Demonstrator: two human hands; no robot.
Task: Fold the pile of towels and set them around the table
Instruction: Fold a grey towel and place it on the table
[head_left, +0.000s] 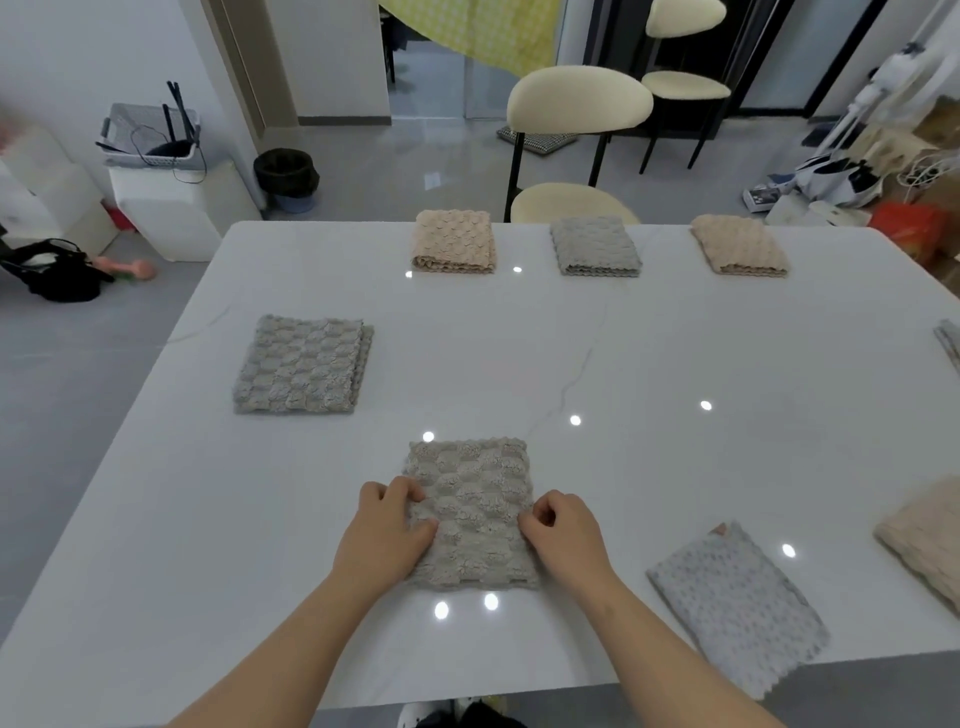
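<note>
- Two hands clamp one folded towel (472, 499): the left hand (387, 525) grips its left edge, thumb on top, while the right hand (563, 530) pinches its right edge with curled fingers.
- Both hands stand apart, with the towel's width between them. The towel lies flat on the white table (623, 364), directly ahead of the wrists.
- Judged from the grip, the step in hand is squaring and setting down this folded piece at the person's own side of the table.
- Just right of the right hand, a pale towel (737, 597) lies at an angle near the table's edge, and a beige towel (930, 535) shows partly at the frame's edge beyond it.
- Ahead and left of the left hand, well apart, sits a grey towel (301, 366), folded.
- Far ahead of both hands, three folded pieces line the opposite side: a peach towel (453, 241), a mid towel (595, 246) in grey, and a tan towel (737, 245).
- Behind that row stands a chair (576, 104) with a cream seat.
- No unfolded pile is in view, so the job looks close to done.
- Next, likely: nudge the edges parallel to the table's side, let go with both hands at once so the folds do not spring, then straighten the angled pale towel.
</note>
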